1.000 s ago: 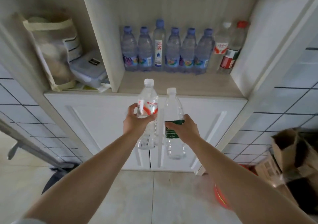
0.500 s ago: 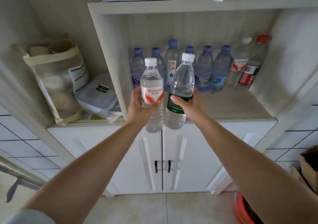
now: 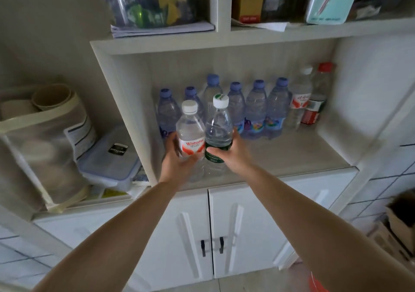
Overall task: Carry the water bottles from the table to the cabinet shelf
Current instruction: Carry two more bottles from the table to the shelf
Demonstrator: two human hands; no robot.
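My left hand (image 3: pixel 177 164) grips a clear water bottle with a red-and-white label (image 3: pixel 190 134) and a white cap. Beside it, my right hand (image 3: pixel 233 159) grips a clear bottle with a green label (image 3: pixel 218 132). Both bottles stand upright, touching each other, at the front left of the cabinet shelf (image 3: pixel 292 157); their bases look at or just above the shelf surface. Behind them a row of several blue-capped bottles (image 3: pixel 256 109) lines the back wall, with a white-capped bottle (image 3: pixel 299 98) and a red-capped bottle (image 3: pixel 317 96) at the right end.
The shelf's right front part is bare. A side compartment on the left holds a cloth bag (image 3: pixel 42 148) and a plastic lidded box (image 3: pixel 110 157). White cabinet doors (image 3: pixel 247 235) close below. Cardboard boxes (image 3: pixel 399 224) sit on the floor at right.
Both hands have moved the two bottles forward and down into the shelf opening, from in front of the cabinet to the shelf's front left. The view has come closer.
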